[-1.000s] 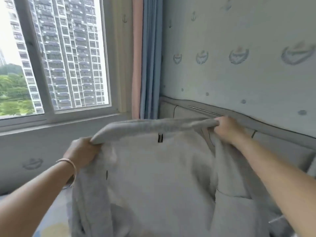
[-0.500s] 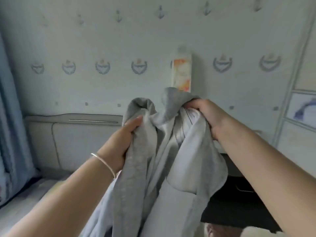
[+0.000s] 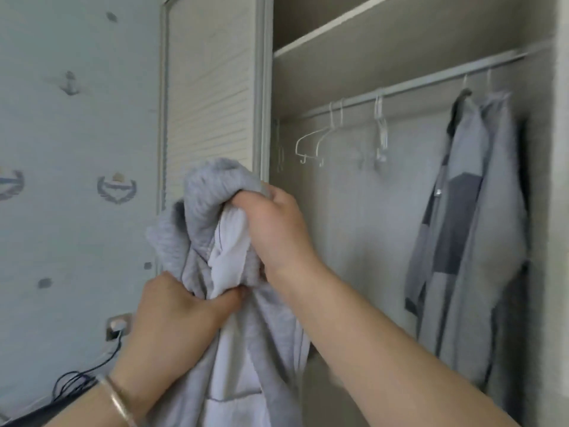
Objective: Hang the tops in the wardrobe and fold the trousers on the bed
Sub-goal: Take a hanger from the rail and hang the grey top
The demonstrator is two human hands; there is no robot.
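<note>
**Grey top arrives at the open wardrobe**

Grey fleece, bunched at the collar, now hangs in front of the wardrobe (image 3: 400,41) rather than the bed-head wall it faced half a second ago; a second ago it was stretched wide before the window. The view has swung right, so the carry looks nearly over and hanging seems the step in hand.

The right hand (image 3: 274,229) has its fingers curled tight round the gathered neck of the grey top (image 3: 212,192), held high. The left hand (image 3: 175,315) pinches a fold lower down, thumb pressed into the cloth, a bangle (image 3: 118,402) on its wrist. No hanger inside the top can be made out.

Room for moving: the rail (image 3: 415,87) carries empty white hangers (image 3: 320,137) near its left and middle (the nearest sits just right of the raised hand), with bare rail between them and two grey garments (image 3: 474,211) already hung at the far right. The sliding door (image 3: 212,87) edge stands just behind the bundle, so a snag there is possible. A shelf caps the space above.
</note>
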